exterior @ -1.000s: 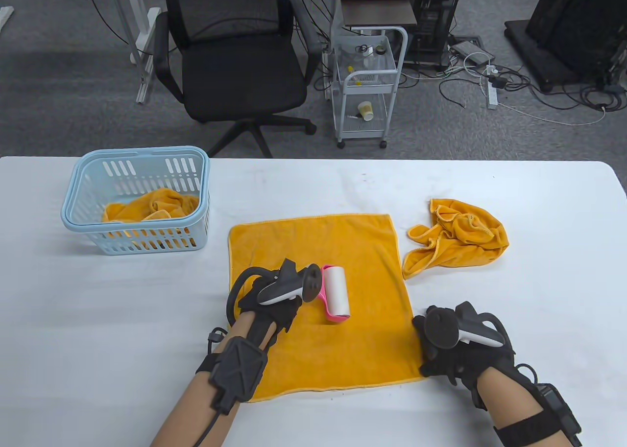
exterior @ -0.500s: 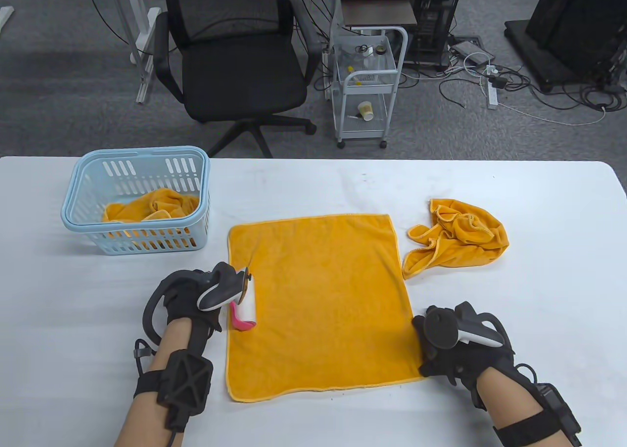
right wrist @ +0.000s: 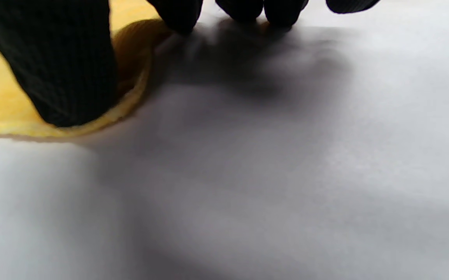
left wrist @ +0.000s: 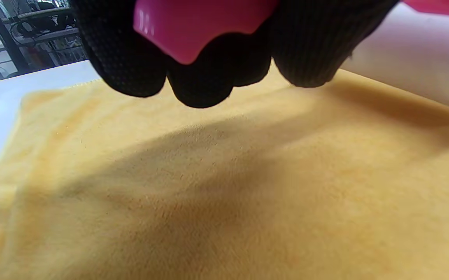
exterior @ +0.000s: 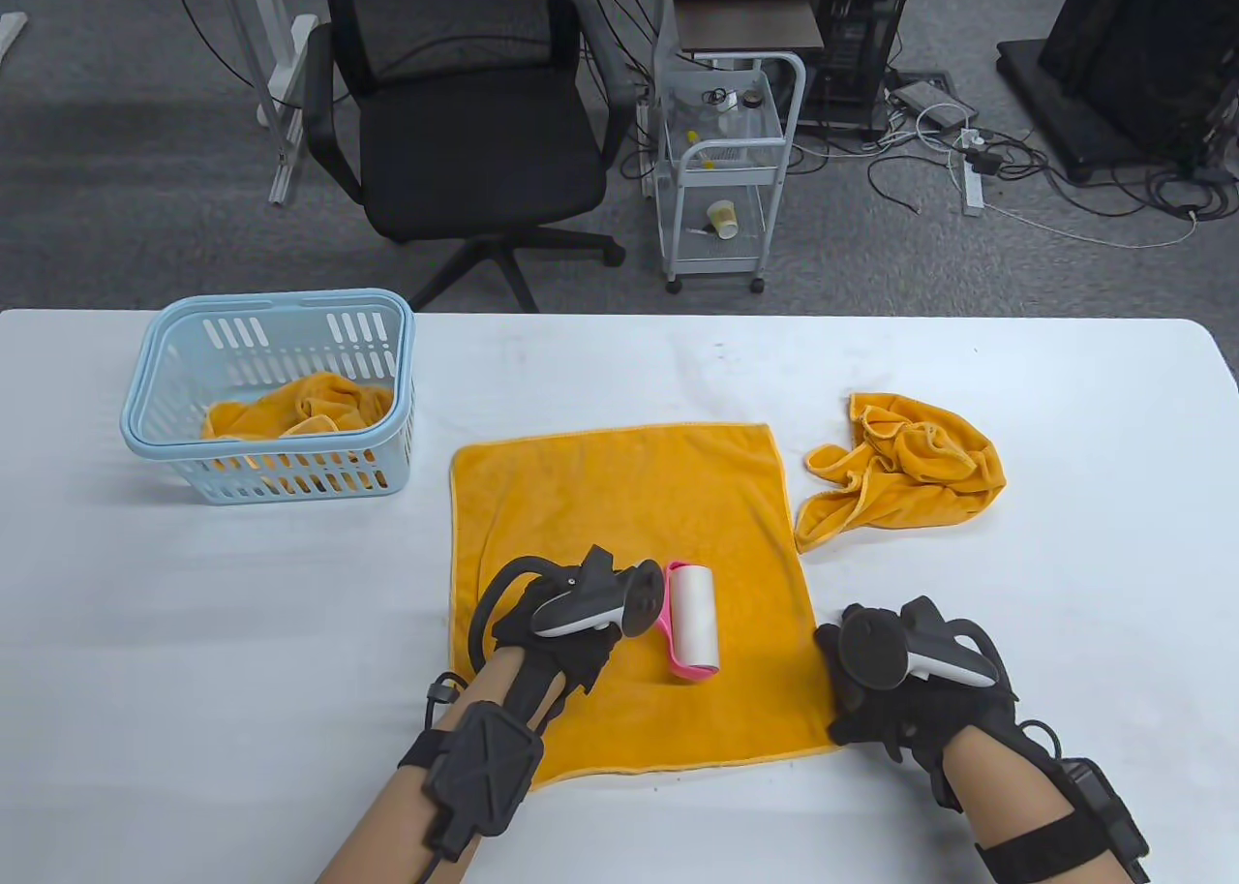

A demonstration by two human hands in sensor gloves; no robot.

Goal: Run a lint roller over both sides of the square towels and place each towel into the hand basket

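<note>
A: Left hand (exterior: 557, 632)?
B: Clamped round roller (exterior: 693, 623) handle; roll lying on towel (exterior: 619, 497), just right of fingers.
A: Right hand (exterior: 895, 700)?
B: Thumb pinning towel's near right corner; other fingertips on table (exterior: 1065, 439).

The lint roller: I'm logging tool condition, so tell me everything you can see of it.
The lint roller has a white cylindrical sticky roll on a glossy pink plastic frame and handle. It lies low on the flat orange towel, roll on the cloth, toward the towel's near right part. The left hand holds its handle; the left wrist view shows gloved fingers curled round the pink handle. Nothing else touches it. No lint shows on the roll from here.
</note>
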